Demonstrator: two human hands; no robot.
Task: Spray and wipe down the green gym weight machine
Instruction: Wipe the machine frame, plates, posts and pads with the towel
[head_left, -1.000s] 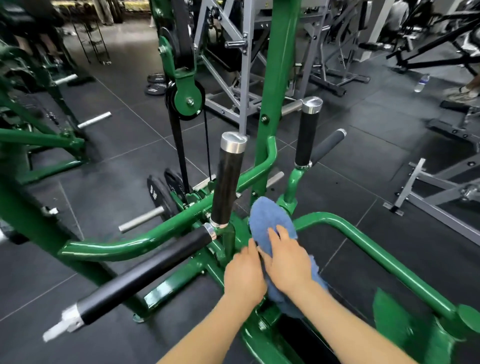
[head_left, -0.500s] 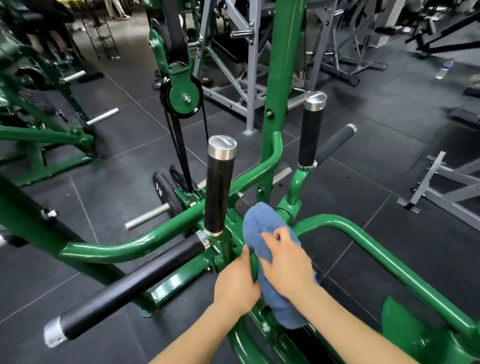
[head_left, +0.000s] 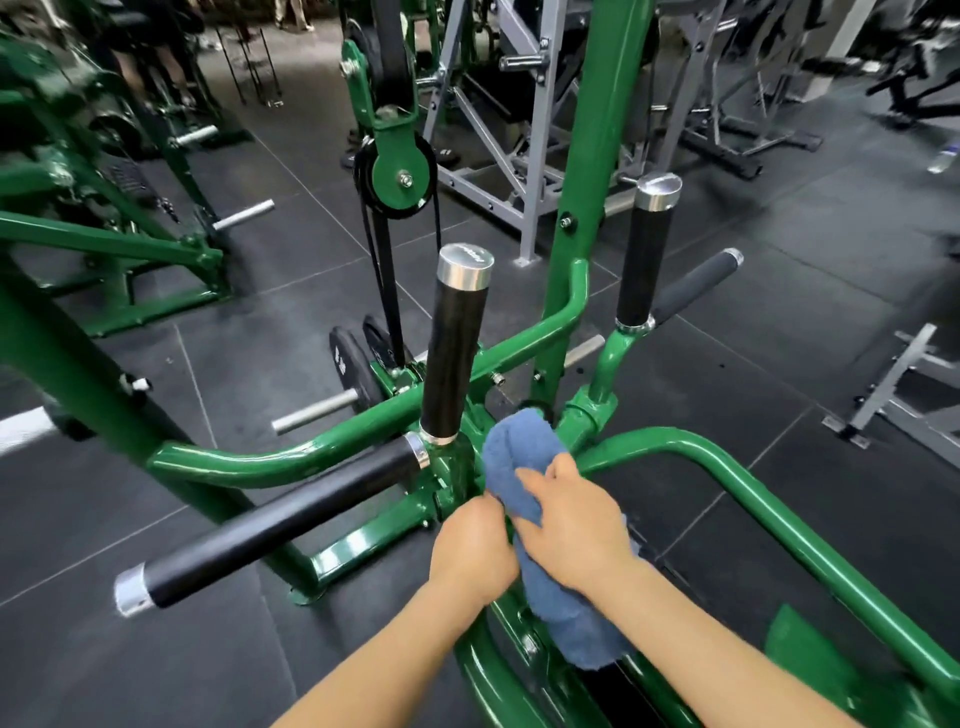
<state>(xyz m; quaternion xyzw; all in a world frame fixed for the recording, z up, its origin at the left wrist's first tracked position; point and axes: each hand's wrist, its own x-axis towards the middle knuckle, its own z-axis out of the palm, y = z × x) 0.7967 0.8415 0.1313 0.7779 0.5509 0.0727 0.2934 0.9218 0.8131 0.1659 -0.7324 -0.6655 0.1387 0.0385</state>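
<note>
Dark rubber floor tiles, matte with thin seams, fill the gym; grey steel racks stand at 12 o'clock and another green frame at 9 o'clock.

Green weight machine takes the centre and lower half: glossy painted round tubing, welded joints, bolts. Task is at the wiping stage. Blue cloth lies on the central joint where the handle posts meet the frame, just past 6 o'clock from the upright column. No spray bottle in view, so can't tell whether spraying is done. Paint shines everywhere; cannot tell wiped from unwiped parts. Judged left: the long curved tubes, the handles, the column, the pulley area.

Right hand lies on top of the cloth, fingers curled over it and pressing it down onto the frame. Left hand is at the cloth's left edge, knuckles up; it looks to pinch the edge, but fingertips are hidden, so cannot tell for sure.

Cloth is thick, fluffy terry or microfibre, folded into a soft roll, tail hanging towards 5 o'clock. Handles are black textured cylinders with bright metal caps: one upright, one lying towards 8 o'clock, two more at 1 o'clock. Black weight plates sit on a bare steel peg. Flat black belt runs down from the pulley.
</note>
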